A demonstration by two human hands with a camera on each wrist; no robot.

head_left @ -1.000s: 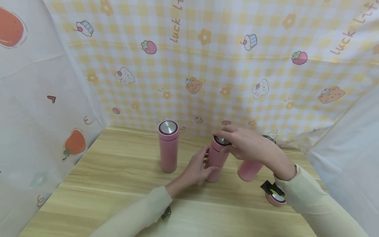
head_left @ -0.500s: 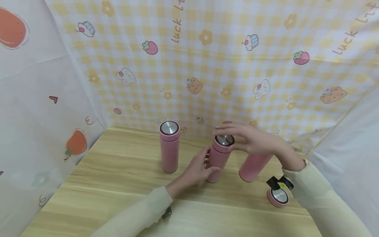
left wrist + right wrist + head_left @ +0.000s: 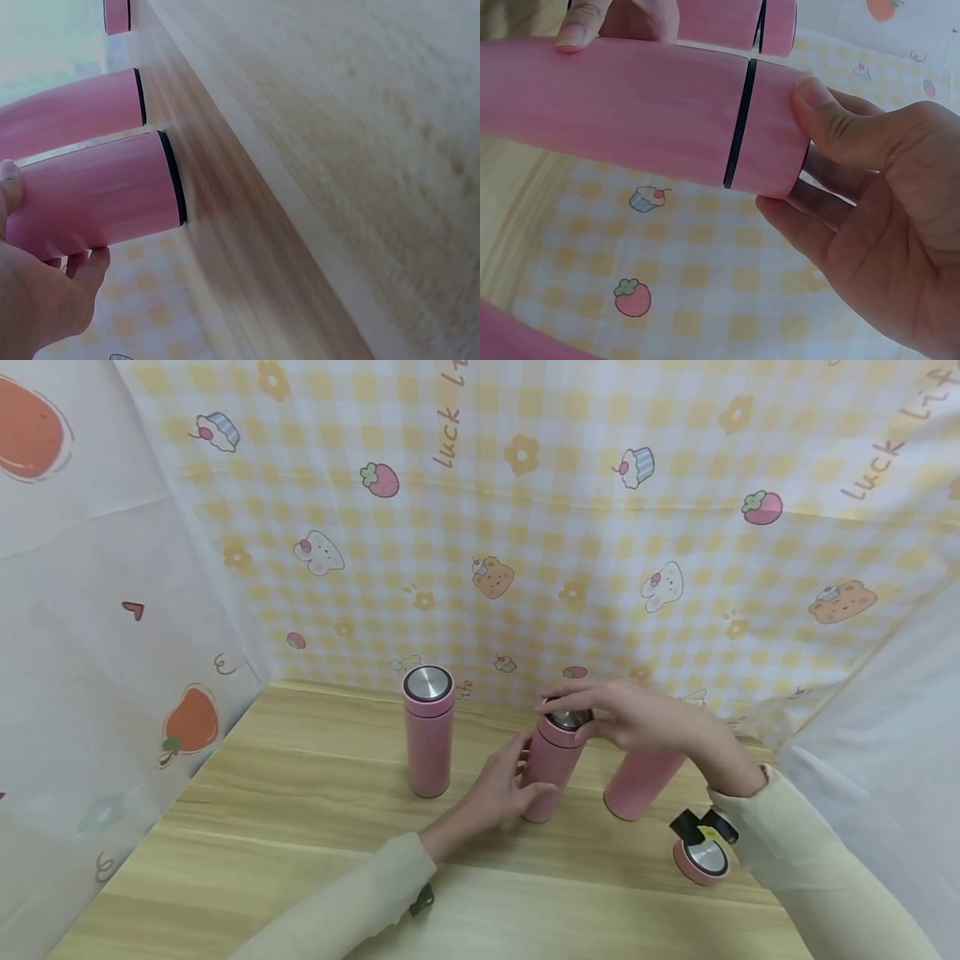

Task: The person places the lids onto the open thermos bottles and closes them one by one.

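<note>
Lowered since half a second ago, the right hand (image 3: 637, 714) has brought its raised fingers back down onto the cap (image 3: 772, 139) of the middle flask (image 3: 551, 768); the left hand has kept its place. Thumb and fingers of the right hand now pinch the cap's sides, while the left hand (image 3: 491, 789) holds the flask's body, directly beneath the right. Another flask (image 3: 428, 747) stands apart on the far side of the left hand, and a third (image 3: 637, 785) sits just behind the right hand; a loose cap (image 3: 707, 858) lies below the right wrist.

Judging by looks, the body is stiff, probably metal, moderate in weight and hard to damage, though its smooth coat may slip or spin under a twist. Best hold: left fingers wrapped firmly round the body, right fingertips on the cap's side above the dark seam.

The right hand hides the third flask's top and part of the cap's steel face; a black wrist device (image 3: 703, 827) covers some of the loose cap. Whether the seam is loosening, I cannot tell.
</note>
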